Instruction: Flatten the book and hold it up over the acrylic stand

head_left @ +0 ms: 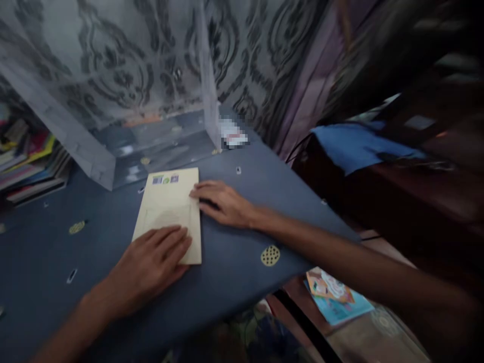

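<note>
cream envelope (170, 212), blue dotted tablecloth (234, 262)

Worn on the head, tilted forward and down, close over the blue-covered table (234, 282), seen at a slant, patterned curtain (264, 60) behind. Single view only.

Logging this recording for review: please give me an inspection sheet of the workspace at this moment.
Surface: table under a dark blue cloth with small printed motifs.
Job's things: cream envelope lying flat, small stickers at its far edge.
Clutter: book stack at far left; clear box behind the envelope.
Hands: left hand flat on the envelope's near end; right hand touching its right edge.
Cables: nothing seen.
Surroundings: patterned curtain; blue cloth at right; colourful booklet below the table edge.
</note>
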`<state>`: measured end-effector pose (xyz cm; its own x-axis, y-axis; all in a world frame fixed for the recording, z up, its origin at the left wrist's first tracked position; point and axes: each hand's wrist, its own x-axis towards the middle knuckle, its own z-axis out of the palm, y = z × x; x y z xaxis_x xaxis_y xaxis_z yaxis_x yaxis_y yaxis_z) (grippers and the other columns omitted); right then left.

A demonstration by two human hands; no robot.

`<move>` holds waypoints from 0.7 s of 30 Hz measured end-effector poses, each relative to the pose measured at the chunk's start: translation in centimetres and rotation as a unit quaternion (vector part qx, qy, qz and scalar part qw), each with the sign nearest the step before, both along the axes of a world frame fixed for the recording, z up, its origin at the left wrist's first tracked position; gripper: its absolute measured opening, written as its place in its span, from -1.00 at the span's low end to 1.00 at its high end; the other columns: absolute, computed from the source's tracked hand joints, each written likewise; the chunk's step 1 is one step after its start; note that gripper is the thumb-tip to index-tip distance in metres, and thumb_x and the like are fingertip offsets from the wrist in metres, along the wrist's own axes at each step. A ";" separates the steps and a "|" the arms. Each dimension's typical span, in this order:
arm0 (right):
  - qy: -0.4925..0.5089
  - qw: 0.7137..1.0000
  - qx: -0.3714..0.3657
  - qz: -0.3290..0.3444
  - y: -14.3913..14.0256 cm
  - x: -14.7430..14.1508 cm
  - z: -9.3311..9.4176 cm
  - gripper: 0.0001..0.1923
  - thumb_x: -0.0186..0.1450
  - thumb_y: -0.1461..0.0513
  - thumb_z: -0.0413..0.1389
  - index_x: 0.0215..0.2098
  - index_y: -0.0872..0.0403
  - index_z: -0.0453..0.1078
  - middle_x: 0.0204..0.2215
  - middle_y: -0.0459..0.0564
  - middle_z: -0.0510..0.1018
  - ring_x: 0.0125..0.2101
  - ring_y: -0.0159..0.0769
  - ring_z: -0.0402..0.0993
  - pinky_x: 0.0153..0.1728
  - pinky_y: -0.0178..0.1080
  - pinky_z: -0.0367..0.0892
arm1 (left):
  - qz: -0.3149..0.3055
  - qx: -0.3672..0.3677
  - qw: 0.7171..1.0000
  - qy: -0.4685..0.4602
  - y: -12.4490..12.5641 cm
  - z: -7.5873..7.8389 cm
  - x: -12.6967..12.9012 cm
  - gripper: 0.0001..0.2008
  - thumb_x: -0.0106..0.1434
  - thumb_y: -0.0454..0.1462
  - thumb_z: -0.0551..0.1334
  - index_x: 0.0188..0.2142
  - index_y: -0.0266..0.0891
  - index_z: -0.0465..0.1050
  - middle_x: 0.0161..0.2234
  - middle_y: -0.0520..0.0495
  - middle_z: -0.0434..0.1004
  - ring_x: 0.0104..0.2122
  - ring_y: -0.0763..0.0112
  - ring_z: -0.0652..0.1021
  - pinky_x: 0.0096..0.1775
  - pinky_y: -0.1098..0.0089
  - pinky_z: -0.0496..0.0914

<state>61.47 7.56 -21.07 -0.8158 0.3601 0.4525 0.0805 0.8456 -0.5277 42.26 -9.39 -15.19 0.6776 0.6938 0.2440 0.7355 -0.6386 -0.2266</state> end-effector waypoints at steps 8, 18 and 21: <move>0.003 0.997 -0.010 0.081 -1.3 -0.1 0.5 -0.66 0.44 0.26 0.05 0.10 0.27 0.45 -0.04 0.18 0.63 0.11 -0.24 0.46 0.17 -0.20 0.36 | -0.002 0.207 0.972 -0.109 0.9 -4.5 -0.1 -0.66 0.51 -0.29 -0.01 -0.16 -0.19 0.56 -0.21 0.03 0.72 -0.19 0.40 0.68 -0.20 0.40 0.52; -0.011 0.995 -0.076 0.060 -1.3 0.4 0.7 -0.68 0.41 0.25 0.09 0.09 0.17 0.47 -0.03 0.15 0.63 0.11 -0.22 0.46 0.19 -0.10 0.34 | -0.006 0.194 0.981 -0.015 1.3 -4.0 0.9 -0.73 0.42 -0.36 0.10 -0.12 -0.28 0.61 -0.14 -0.02 0.72 -0.17 0.32 0.69 -0.24 0.39 0.59; 0.000 0.994 -0.095 0.055 -1.7 0.7 1.0 -0.69 0.42 0.24 0.07 0.06 0.16 0.49 -0.05 0.15 0.64 0.08 -0.21 0.48 0.16 -0.08 0.37 | 0.005 0.200 0.979 -0.029 1.3 -4.0 1.6 -0.70 0.45 -0.36 0.07 -0.15 -0.29 0.61 -0.16 -0.03 0.72 -0.18 0.31 0.70 -0.25 0.38 0.59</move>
